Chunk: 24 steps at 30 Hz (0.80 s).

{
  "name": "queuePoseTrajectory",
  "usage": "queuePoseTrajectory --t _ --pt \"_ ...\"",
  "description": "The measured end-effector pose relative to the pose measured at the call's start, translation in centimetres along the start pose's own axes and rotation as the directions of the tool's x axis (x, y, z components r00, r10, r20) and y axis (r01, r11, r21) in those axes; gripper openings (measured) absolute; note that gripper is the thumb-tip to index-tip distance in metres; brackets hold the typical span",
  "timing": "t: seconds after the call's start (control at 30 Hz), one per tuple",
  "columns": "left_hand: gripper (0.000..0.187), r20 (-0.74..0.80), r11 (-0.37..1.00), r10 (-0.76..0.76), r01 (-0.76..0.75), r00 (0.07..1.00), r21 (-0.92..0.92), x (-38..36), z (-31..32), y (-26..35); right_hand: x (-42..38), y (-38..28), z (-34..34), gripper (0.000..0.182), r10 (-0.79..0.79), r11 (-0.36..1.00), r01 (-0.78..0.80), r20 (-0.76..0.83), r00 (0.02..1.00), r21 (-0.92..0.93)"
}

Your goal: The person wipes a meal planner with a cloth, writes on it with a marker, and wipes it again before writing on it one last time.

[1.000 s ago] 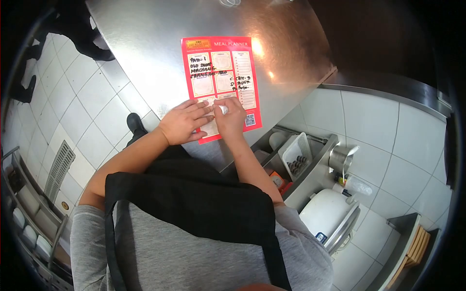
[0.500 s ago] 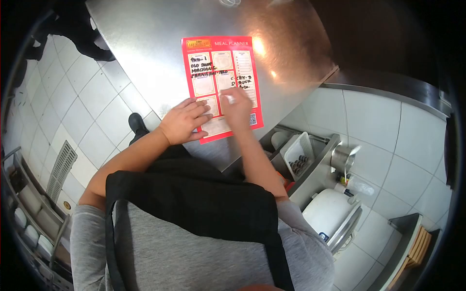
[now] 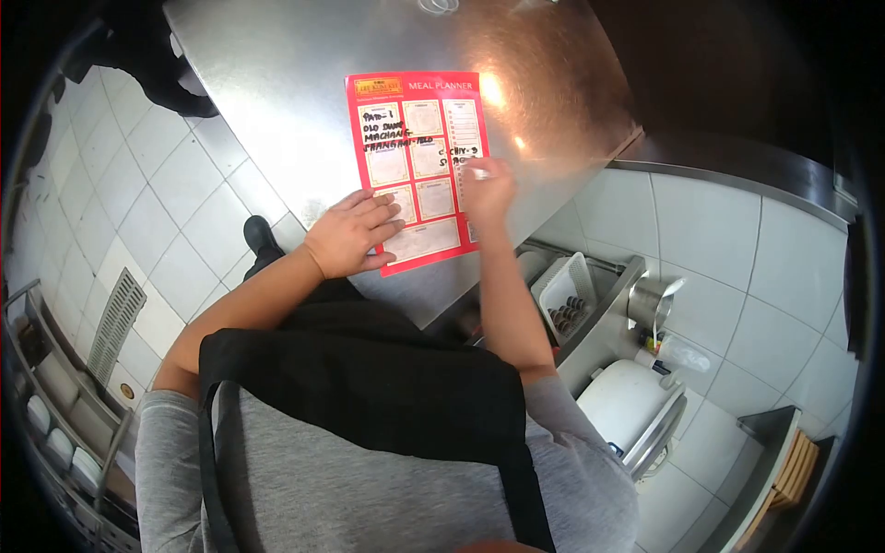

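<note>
- The red-bordered meal planner sheet (image 3: pixel 426 166) is lying flat on the metal bench (image 3: pixel 267 83), in the upper middle of the frame, with black handwriting showing at its upper left and right.
- The left hand (image 3: pixel 353 236) is resting palm down over the sheet's lower left edge; its grip is released, the fingers spreading over the paper and closing on nothing.
- The right hand (image 3: pixel 490 191), at the sheet's right edge, is grasping a white pen-like object (image 3: pixel 479 173) in a curled grip; blur is hiding whether the tip is touching the paper.
- The sheet is probably weighing very little and is looking thin, bendable and easy to crease; the smooth metal is likely offering it little friction, so the lower left edge or a side margin is giving the best hold.
- The pen-like object is seeming light and stiff, suiting a fingertip pinch.
</note>
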<state>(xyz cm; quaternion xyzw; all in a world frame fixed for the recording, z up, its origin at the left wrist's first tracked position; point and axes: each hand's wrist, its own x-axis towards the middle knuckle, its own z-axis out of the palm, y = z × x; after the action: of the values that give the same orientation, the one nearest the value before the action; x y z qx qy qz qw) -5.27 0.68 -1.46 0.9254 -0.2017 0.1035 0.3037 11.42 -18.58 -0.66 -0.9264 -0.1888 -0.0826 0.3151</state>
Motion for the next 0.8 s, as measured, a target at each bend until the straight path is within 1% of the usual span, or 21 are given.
queuePoseTrajectory --t 0.03,0.1,0.13,0.17,0.2,0.27,0.3,0.33,0.37,0.4,0.43,0.47,0.57,0.63,0.67,0.7,0.77,0.8 --pt "0.047 -0.004 1.0 0.001 -0.001 1.0 0.0 0.0 0.1 0.2 -1.2 -1.3 0.6 0.01 -0.003 0.995 -0.003 0.054 0.999 0.102" --pt "0.046 0.001 0.999 -0.001 0.001 1.0 -0.035 -0.6 1.2 0.5 -2.2 -1.3 -0.4 0.009 0.005 0.991 -0.023 0.135 0.991 0.131" --pt "0.046 -0.011 1.0 0.01 -0.011 1.0 -0.013 -0.4 1.1 -0.3 -1.0 -1.5 -0.4 0.009 -0.021 0.986 -0.004 0.148 0.989 0.166" --pt "0.046 -0.015 1.0 0.012 -0.012 1.0 -0.01 -0.4 0.9 -0.5 0.4 0.3 -0.4 0.009 -0.011 0.996 0.009 0.018 1.0 0.09" --pt "0.045 -0.018 1.0 0.021 -0.021 1.0 -0.01 -0.4 0.7 -0.2 1.6 3.5 -1.0 0.01 0.0 1.0 0.002 -0.118 0.993 0.013" --pt "0.047 -0.017 0.999 0.023 -0.024 1.0 -0.026 -0.1 0.0 0.0 3.9 8.2 -3.9 0.008 0.193 0.98 -0.198 -0.162 0.968 -0.019" --pt "0.047 -0.025 0.998 0.031 -0.032 0.999 -0.054 0.0 -0.3 0.2 5.2 8.5 -5.1 0.011 0.313 0.938 -0.285 -0.132 0.941 0.195" --pt "0.047 -0.042 0.998 0.034 -0.036 0.999 -0.046 0.0 -0.2 0.0 5.4 9.1 -6.1 0.014 0.43 0.844 -0.379 -0.057 0.901 0.38" --pt "0.047 -0.046 0.998 0.028 -0.03 0.999 -0.056 -0.1 -0.1 0.0 4.2 9.7 -6.9 0.017 0.541 0.698 -0.482 0.051 0.84 0.53" --pt "0.047 -0.042 0.997 0.02 -0.022 0.999 -0.068 -0.2 -0.2 0.2 3.2 8.4 -7.7 0.02 0.547 0.614 -0.516 0.15 0.824 0.597" --pt "0.047 -0.103 0.998 -0.006 -0.001 0.995 -0.069 -0.1 -0.3 0.4 2.7 7.2 -8.1 0.023 0.545 0.516 -0.55 0.244 0.802 0.656" --pt "0.049 -0.116 0.995 -0.041 0.029 0.992 -0.095 0.2 -0.8 0.7 2.4 6.1 -8.4 0.027 0.531 0.41 -0.577 0.329 0.781 0.707" --pt "0.048 -0.165 0.997 -0.057 0.048 0.985 -0.058 0.5 -1.2 1.3 0.8 6.3 -8.2 0.032 0.442 0.228 -0.718 0.587 0.678 0.658" --pt "0.049 -0.184 0.998 -0.064 0.065 0.981 0.002 0.5 -1.2 1.3 0.2 6.3 -8.5 0.028 0.377 0.198 -0.746 0.653 0.657 0.636" --pt "0.048 -0.184 0.998 -0.06 0.055 0.981 -0.031 0.5 -1.1 1.4 0.2 6.0 -8.5 0.026 0.335 0.184 -0.757 0.684 0.648 0.628" --pt "0.048 -0.185 0.997 -0.056 0.047 0.981 -0.053 0.4 -0.8 1.4 0.1 5.3 -8.8 0.025 0.365 0.332 -0.774 0.683 0.633 0.539" --pt "0.047 -0.18 0.997 -0.052 0.043 0.982 -0.056 0.2 -0.5 1.0 0.6 3.8 -9.6 0.022 0.392 0.589 -0.734 0.673 0.627 0.339" --pt "0.047 -0.183 0.998 -0.051 0.043 0.982 -0.05 0.1 -0.3 1.0 1.2 4.8 -10.0 0.024 0.287 0.787 -0.593 0.749 0.598 0.172"
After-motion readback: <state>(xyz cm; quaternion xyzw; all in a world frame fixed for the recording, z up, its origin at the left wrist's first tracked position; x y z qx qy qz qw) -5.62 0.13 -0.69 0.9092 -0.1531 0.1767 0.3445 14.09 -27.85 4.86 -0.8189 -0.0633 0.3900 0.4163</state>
